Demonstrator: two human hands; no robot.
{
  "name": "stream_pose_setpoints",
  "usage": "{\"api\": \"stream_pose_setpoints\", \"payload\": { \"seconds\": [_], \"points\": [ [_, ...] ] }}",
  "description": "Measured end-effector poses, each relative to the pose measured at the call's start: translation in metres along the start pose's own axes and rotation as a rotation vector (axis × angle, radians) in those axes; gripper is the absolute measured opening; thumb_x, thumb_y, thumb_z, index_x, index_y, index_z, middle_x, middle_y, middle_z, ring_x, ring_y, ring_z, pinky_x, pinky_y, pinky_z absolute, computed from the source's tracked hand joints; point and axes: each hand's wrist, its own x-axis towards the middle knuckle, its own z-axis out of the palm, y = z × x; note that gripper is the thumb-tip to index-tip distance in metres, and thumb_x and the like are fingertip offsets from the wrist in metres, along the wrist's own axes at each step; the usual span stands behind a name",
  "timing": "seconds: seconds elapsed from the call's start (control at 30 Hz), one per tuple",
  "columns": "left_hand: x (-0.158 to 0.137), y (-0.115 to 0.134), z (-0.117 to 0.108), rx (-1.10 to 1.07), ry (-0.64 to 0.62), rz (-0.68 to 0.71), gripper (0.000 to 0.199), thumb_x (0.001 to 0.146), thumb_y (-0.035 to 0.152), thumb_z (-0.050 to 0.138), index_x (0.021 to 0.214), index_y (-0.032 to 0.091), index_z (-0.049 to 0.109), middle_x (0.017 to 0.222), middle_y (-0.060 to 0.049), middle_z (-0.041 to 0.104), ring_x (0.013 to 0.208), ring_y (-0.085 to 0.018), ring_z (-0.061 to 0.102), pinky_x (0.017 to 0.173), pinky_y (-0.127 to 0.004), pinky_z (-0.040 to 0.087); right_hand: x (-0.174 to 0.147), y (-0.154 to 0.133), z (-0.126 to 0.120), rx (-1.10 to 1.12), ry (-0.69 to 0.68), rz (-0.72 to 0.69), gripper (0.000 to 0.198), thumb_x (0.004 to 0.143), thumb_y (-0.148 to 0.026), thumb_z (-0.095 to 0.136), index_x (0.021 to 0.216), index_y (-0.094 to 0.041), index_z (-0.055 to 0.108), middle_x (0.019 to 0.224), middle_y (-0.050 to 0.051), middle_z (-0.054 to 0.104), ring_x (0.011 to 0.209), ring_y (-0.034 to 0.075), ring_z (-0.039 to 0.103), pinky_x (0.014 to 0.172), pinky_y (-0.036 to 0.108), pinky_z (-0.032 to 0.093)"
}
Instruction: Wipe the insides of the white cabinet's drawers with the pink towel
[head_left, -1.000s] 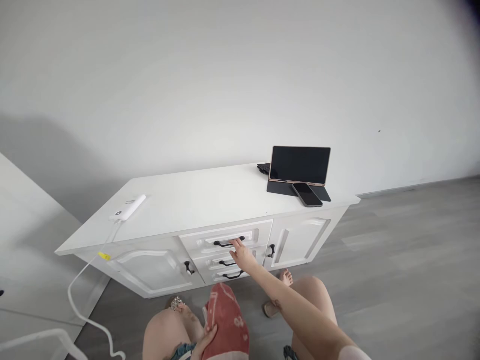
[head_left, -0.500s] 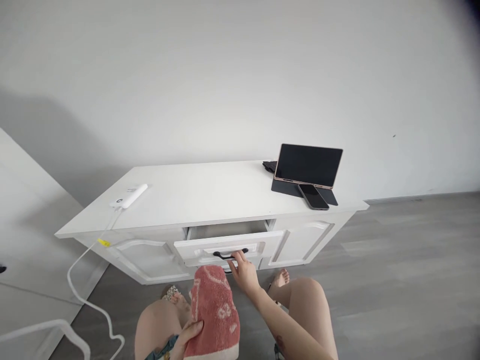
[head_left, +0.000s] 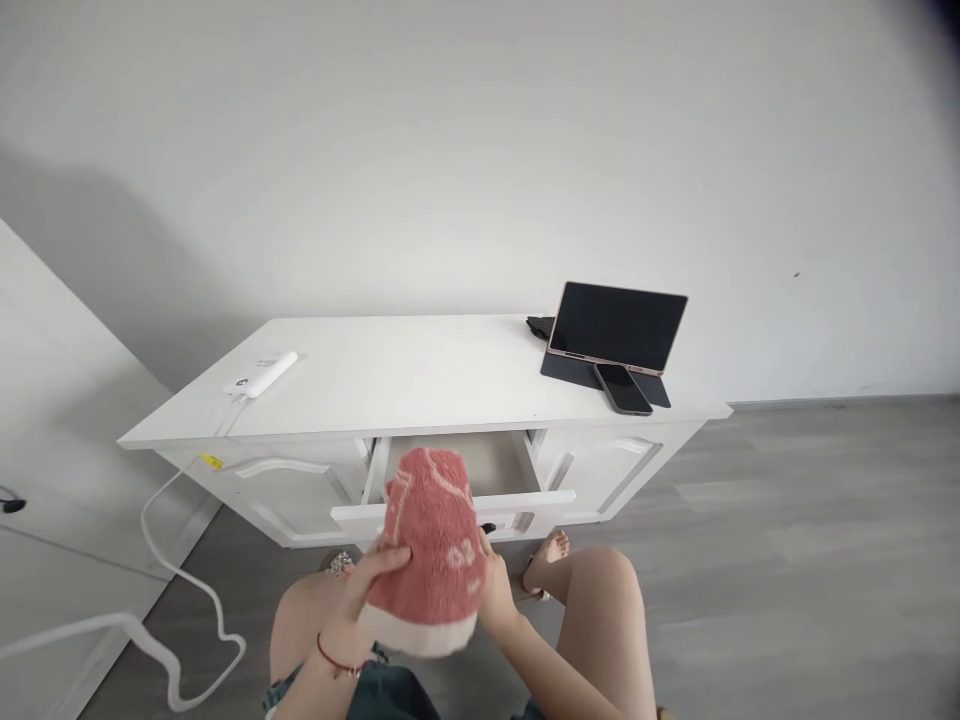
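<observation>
A folded pink towel (head_left: 433, 535) with white markings and a white hem is held up in front of the open drawer (head_left: 499, 465). My left hand (head_left: 375, 578) grips its left edge, thumb on top. At the towel's right edge is my right hand (head_left: 496, 592), closed on it, its fingers partly hidden behind the cloth. Just above that hand shows the end of the drawer's black handle (head_left: 487, 527); the rest is covered. Pulled out from the white cabinet (head_left: 405, 375), the drawer shows a pale bottom, with its near left part behind the towel.
On the cabinet top, a white power bank (head_left: 262, 376) with a white cable (head_left: 161, 540) lies left. A tablet (head_left: 619, 325) stands at right, a phone (head_left: 622, 388) before it and a black item (head_left: 540, 327) behind. My knees flank the drawer.
The drawer has come further out. My right hand has left its handle and moved to the towel. My left hand has raised the towel up toward the drawer.
</observation>
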Motion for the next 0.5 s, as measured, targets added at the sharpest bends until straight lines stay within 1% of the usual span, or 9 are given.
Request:
{"api": "stream_pose_setpoints", "payload": {
  "seconds": [0.07, 0.17, 0.2, 0.27, 0.33, 0.4, 0.5],
  "points": [
    [0.011, 0.015, 0.004, 0.008, 0.065, 0.066, 0.052, 0.063, 0.023, 0.073, 0.115, 0.016, 0.065, 0.095, -0.008, 0.075, 0.099, -0.031, 0.067, 0.095, -0.041, 0.049, -0.004, -0.004, -0.002, 0.022, -0.022, 0.027, 0.019, 0.087, -0.017, 0.043, 0.102, -0.018, 0.056, 0.099, 0.007, 0.059, 0.068, 0.016, 0.062, 0.057, 0.025, 0.045],
    [0.028, 0.033, 0.016, 0.093, 0.204, 0.201, 0.056, 0.062, 0.025, 0.076, 0.116, 0.019, 0.063, 0.099, -0.008, 0.074, 0.096, -0.029, 0.068, 0.091, -0.039, 0.052, -0.012, -0.01, -0.005, 0.013, -0.05, 0.045, 0.015, 0.092, -0.024, 0.042, 0.101, -0.019, 0.053, 0.096, 0.006, 0.059, 0.07, 0.018, 0.062, 0.058, 0.026, 0.046],
    [0.033, 0.038, 0.021, 0.152, 0.235, 0.217, 0.057, 0.061, 0.025, 0.078, 0.116, 0.019, 0.062, 0.099, -0.008, 0.074, 0.094, -0.028, 0.069, 0.089, -0.038, 0.053, -0.016, -0.011, -0.006, 0.005, -0.058, 0.043, 0.015, 0.093, -0.026, 0.041, 0.101, -0.02, 0.053, 0.095, 0.006, 0.059, 0.069, 0.017, 0.062, 0.058, 0.026, 0.046],
    [0.04, 0.047, 0.031, 0.316, 0.244, 0.19, 0.061, 0.059, 0.025, 0.08, 0.116, 0.019, 0.061, 0.099, -0.008, 0.074, 0.091, -0.028, 0.069, 0.084, -0.037, 0.054, -0.026, -0.013, -0.008, -0.012, -0.071, 0.027, 0.015, 0.093, -0.027, 0.041, 0.102, -0.021, 0.052, 0.093, 0.005, 0.058, 0.07, 0.018, 0.061, 0.058, 0.026, 0.046],
    [0.047, 0.054, 0.038, 0.521, 0.209, 0.146, 0.064, 0.059, 0.029, 0.08, 0.119, 0.018, 0.059, 0.101, -0.01, 0.073, 0.092, -0.028, 0.069, 0.082, -0.038, 0.054, -0.036, -0.014, -0.009, -0.029, -0.077, 0.004, 0.015, 0.093, -0.027, 0.042, 0.103, -0.021, 0.052, 0.092, 0.005, 0.059, 0.071, 0.019, 0.062, 0.059, 0.027, 0.047],
    [0.053, 0.059, 0.04, 0.771, 0.137, 0.136, 0.065, 0.065, 0.033, 0.076, 0.124, 0.019, 0.055, 0.11, -0.01, 0.07, 0.1, -0.028, 0.066, 0.086, -0.038, 0.052, -0.046, -0.015, -0.011, -0.037, -0.081, -0.019, 0.014, 0.092, -0.026, 0.043, 0.102, -0.022, 0.052, 0.091, 0.005, 0.059, 0.074, 0.02, 0.062, 0.061, 0.028, 0.048],
    [0.065, 0.06, 0.042, 1.233, -0.041, 0.178, 0.059, 0.074, 0.035, 0.066, 0.13, 0.022, 0.05, 0.123, -0.009, 0.064, 0.112, -0.028, 0.059, 0.091, -0.037, 0.046, -0.058, -0.017, -0.014, -0.021, -0.097, -0.039, 0.013, 0.092, -0.025, 0.043, 0.101, -0.022, 0.052, 0.09, 0.005, 0.06, 0.074, 0.019, 0.062, 0.061, 0.027, 0.048]
  ]
}}
